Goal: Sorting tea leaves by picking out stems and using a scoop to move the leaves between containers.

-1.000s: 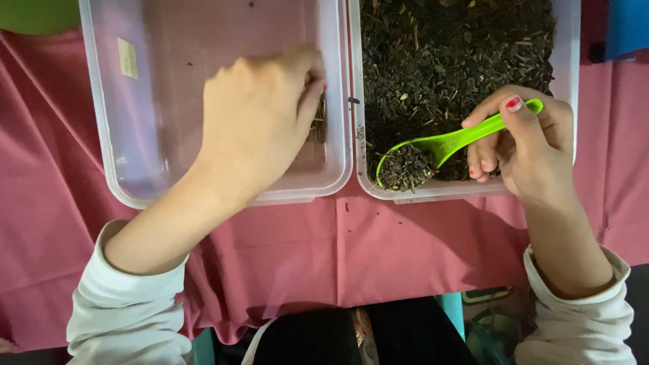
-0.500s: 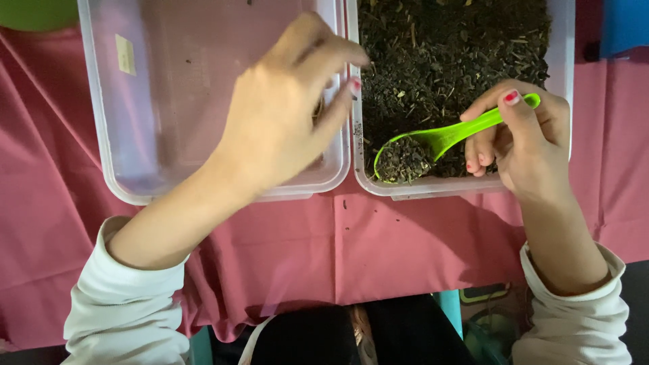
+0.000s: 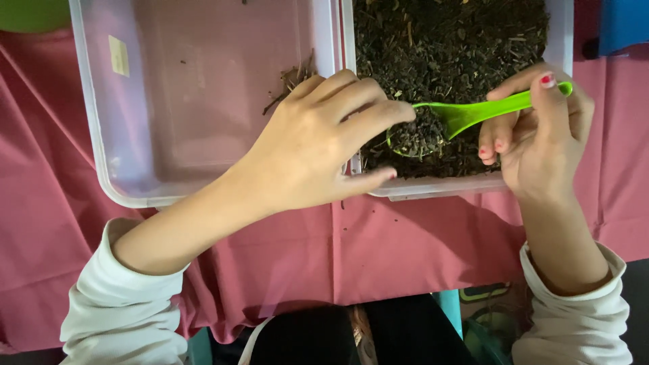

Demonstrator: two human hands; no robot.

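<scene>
At centre right, the right hand (image 3: 541,128) grips a green spoon (image 3: 473,115) heaped with soil (image 3: 460,40) inside the right tub (image 3: 561,40); the open left hand (image 3: 318,145) reaches toward its bowl.

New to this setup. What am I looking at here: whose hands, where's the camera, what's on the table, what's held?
There is no robot here: a person works with two bare hands, and the single camera sits on their head, looking straight down. So the arms enter from the bottom of the picture, in white sleeves.

On a pink tablecloth stand two clear plastic tubs side by side. The left tub is nearly bare, with a small pile of twigs by its right wall. The right tub is filled with dark soil mix.

The right hand grips a green plastic spoon by its handle, its bowl loaded with soil. The left hand reaches across the tubs' shared edge, fingers over the spoon's bowl. Whether they pinch anything is hidden.
</scene>
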